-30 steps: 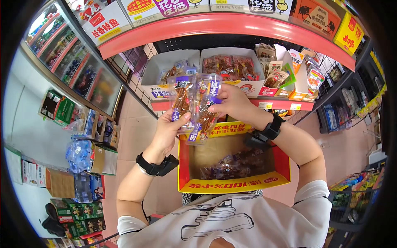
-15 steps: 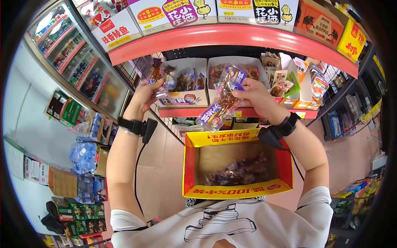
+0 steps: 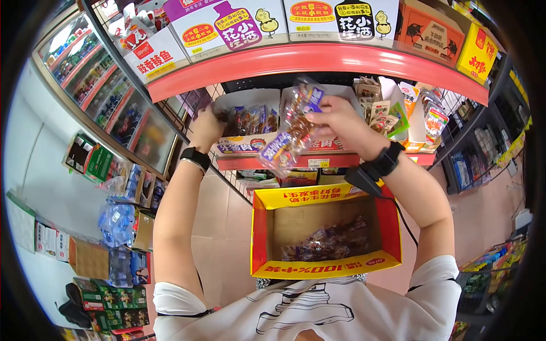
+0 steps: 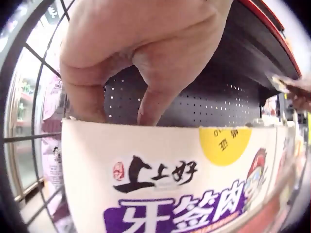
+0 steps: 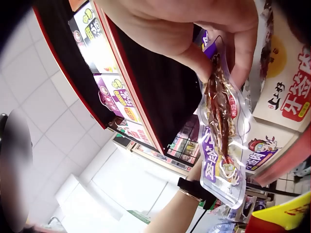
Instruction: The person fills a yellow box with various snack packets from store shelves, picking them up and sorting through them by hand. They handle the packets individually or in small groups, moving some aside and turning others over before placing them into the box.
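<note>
The left hand point(image 3: 206, 128) reaches into the left end of a white carton point(image 3: 245, 145) holding purple-labelled snack packets. In the left wrist view, the thumb and fingers of this hand point(image 4: 141, 53) dip behind the front wall of the carton point(image 4: 160, 170); their tips are hidden, so whether they pinch a packet cannot be told. The right hand point(image 3: 347, 126) pinches clear snack packets point(image 3: 291, 132) with purple labels, tilted in front of the neighbouring carton. In the right wrist view, a brown-filled packet point(image 5: 221, 121) hangs from the thumb and fingers of that hand point(image 5: 194, 24).
Below the shelf, a red and yellow box point(image 3: 327, 270) holds several packets at its bottom. A red shelf edge point(image 3: 318, 54) runs above the hands. Wire mesh stands left of the cartons; more snack boxes point(image 3: 421, 122) stand at the right.
The hands have parted. The left hand went leftward with packets, then down into the left carton, where those packets are no longer distinguishable. The right hand keeps its packets, now slightly further left than half a second ago.
</note>
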### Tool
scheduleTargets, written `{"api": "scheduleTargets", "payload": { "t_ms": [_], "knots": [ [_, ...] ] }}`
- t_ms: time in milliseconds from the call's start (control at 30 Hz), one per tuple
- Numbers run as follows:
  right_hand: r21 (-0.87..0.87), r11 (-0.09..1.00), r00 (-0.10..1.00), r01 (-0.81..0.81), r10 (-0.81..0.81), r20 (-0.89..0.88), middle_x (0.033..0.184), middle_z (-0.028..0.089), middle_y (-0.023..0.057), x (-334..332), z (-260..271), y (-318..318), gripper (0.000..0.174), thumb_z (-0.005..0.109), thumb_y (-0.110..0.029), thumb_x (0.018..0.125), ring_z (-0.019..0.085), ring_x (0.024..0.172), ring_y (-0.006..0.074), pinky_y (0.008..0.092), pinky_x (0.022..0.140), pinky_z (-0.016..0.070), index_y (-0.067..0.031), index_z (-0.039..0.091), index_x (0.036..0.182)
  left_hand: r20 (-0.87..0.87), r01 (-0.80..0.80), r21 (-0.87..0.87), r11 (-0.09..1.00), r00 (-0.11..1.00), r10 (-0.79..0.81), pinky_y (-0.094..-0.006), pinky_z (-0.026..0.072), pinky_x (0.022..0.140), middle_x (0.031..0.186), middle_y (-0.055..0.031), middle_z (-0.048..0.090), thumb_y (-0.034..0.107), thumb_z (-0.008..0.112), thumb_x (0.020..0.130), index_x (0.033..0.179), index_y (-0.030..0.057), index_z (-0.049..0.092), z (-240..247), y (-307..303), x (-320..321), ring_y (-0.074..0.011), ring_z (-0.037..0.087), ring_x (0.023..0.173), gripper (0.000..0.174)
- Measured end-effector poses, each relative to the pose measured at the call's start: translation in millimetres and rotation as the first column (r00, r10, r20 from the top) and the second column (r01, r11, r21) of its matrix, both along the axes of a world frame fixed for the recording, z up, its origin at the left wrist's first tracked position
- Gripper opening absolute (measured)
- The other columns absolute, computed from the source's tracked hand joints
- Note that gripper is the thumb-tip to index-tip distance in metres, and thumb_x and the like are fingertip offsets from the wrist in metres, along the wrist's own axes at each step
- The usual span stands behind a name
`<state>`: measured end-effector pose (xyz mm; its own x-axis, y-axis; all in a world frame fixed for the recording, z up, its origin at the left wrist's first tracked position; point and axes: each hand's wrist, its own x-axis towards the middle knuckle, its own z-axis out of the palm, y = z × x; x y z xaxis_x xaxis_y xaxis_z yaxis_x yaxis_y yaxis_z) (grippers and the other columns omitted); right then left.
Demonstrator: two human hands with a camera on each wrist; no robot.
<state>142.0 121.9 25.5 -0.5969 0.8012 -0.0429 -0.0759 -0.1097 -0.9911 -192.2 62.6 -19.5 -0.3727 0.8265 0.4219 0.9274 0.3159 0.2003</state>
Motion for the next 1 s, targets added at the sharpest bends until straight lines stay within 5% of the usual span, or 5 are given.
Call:
{"api": "scheduleTargets", "payload": {
  "t_ms": [233,300,567,767,1000],
  "knots": [
    [0.241,0.926,0.948,0.292,-0.245,-0.204,0.092,0.063,0.0121,-74,10,34,0.032,0.07,-0.007,0.073,0.063,0.08,0.0226,0.0318,0.065,0.0529,0.0004,0.056,0.101,-0.069,-0.023,-0.163,0.986,0.998,0.012,-0.041,0.0508,0.07,0.082,-0.0171,0.066,0.023,0.056,0.078,0.086,0.0081,0.069,17,-11,22,-0.0355,0.064,0.078,0.021],
    [0.733,0.536,0.883,0.419,-0.428,-0.192,0.091,0.064,0.0167,-97,-1,51,0.027,0.069,-0.011,0.071,0.062,0.08,0.0313,0.0368,0.072,0.0505,-0.0002,0.06,0.094,-0.106,-0.124,-0.245,0.962,0.989,0.101,-0.0408,0.0497,0.073,0.085,-0.0166,0.065,0.023,0.056,0.077,0.088,0.0143,0.071,18,-10,19,-0.033,0.063,0.083,0.02],
    [0.721,0.688,0.829,0.089,-0.452,0.33,0.102,0.059,0.0259,-145,-13,45,0.053,0.059,-0.009,0.073,0.058,0.099,0.0367,0.041,0.082,0.0476,0.0051,0.039,0.121,-0.046,-0.051,-0.209,0.976,0.998,0.043,-0.0408,0.0494,0.074,0.093,-0.0162,0.064,0.011,0.053,0.077,0.097,0.0129,0.068,10,-24,26,-0.0332,0.062,0.086,0.025],
    [0.49,0.863,0.756,-0.12,-0.241,0.609,0.103,0.059,0.0266,-172,-33,48,0.058,0.058,-0.009,0.075,0.059,0.1,0.0348,0.0397,0.08,0.0497,0.0059,0.036,0.126,0.086,0.388,0.159,0.908,0.911,-0.404,-0.0383,0.047,0.081,0.111,-0.0171,0.055,0.014,0.055,0.085,0.111,0.0047,0.058,-7,-23,37,-0.0363,0.059,0.092,0.027],
    [0.863,0.484,0.827,-0.146,-0.42,0.375,0.098,0.061,0.024,-159,-33,43,0.031,0.055,-0.007,0.075,0.061,0.091,0.0356,0.0398,0.077,0.0496,0.0051,0.053,0.103,0.366,0.347,-0.019,0.938,0.875,-0.317,-0.0356,0.0452,0.086,0.112,-0.0207,0.059,0.019,0.052,0.09,0.123,0.0015,0.048,-3,-24,48,-0.032,0.058,0.101,0.037]
  ]
}}
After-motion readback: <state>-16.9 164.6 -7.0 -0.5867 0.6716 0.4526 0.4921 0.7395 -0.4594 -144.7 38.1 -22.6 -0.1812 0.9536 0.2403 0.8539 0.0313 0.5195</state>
